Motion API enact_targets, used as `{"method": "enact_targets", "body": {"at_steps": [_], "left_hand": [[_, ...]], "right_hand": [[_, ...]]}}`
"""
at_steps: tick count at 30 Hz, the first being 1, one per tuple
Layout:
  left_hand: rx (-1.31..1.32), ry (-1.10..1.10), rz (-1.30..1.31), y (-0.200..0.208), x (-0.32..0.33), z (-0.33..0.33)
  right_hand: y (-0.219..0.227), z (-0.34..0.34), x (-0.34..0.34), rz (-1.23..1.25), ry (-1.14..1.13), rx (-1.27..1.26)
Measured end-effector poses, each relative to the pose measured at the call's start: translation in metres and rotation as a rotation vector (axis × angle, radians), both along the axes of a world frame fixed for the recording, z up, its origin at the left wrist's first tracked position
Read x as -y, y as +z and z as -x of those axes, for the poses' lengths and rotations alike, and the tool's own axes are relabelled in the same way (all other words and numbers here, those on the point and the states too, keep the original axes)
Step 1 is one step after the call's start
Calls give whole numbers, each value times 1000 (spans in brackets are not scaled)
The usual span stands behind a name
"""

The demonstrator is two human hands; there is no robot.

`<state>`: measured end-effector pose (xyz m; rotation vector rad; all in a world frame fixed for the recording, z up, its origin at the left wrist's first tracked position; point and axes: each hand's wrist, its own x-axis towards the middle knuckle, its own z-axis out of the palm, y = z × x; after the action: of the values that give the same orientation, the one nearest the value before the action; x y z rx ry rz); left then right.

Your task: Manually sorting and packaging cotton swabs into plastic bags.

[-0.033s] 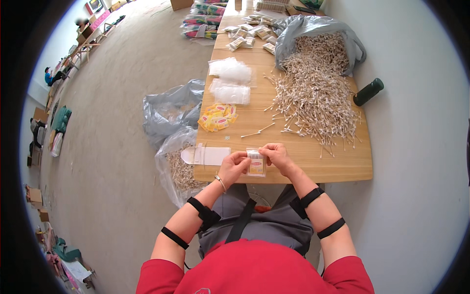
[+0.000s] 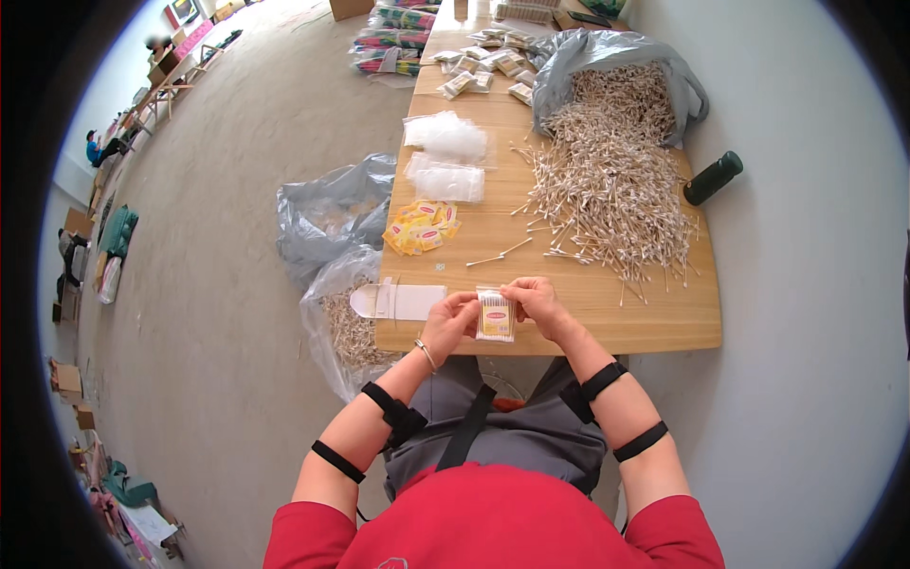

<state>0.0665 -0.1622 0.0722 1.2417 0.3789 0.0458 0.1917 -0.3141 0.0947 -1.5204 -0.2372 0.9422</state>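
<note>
A small clear bag of cotton swabs (image 2: pixel 496 321) with a yellow-and-white label card inside is held upright between my hands at the table's near edge. My left hand (image 2: pixel 449 321) pinches its left edge. At the upper right corner, the thumb and fingers of my right hand (image 2: pixel 535 302) are closed on the same bag. Just left of it lies a white card strip (image 2: pixel 417 302) with a rounded end. Beyond my hands, a few single swabs (image 2: pixel 500 253) lie apart from a large heap of cotton swabs (image 2: pixel 616 180).
The heap spills from a grey plastic bag (image 2: pixel 559 85) at the far right. Yellow label cards (image 2: pixel 422 228) and stacks of clear bags (image 2: pixel 445 180) line the left side. Filled packets (image 2: pixel 483 62) lie farther back. A dark green bottle (image 2: pixel 713 178) stands by the wall. Plastic sacks (image 2: pixel 336 223) sit on the floor.
My left thumb has shifted from the front of the bag toward its left edge, so more of the label shows. My right hand has hardly moved.
</note>
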Motion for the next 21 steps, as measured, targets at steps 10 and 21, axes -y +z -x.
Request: {"method": "enact_targets", "body": {"at_steps": [10, 21], "left_hand": [[307, 113, -856, 31, 6, 6], [431, 47, -1084, 5, -14, 10]], "right_hand": [[-9, -1, -12, 54, -53, -431], [-14, -2, -15, 218, 30, -343]]}}
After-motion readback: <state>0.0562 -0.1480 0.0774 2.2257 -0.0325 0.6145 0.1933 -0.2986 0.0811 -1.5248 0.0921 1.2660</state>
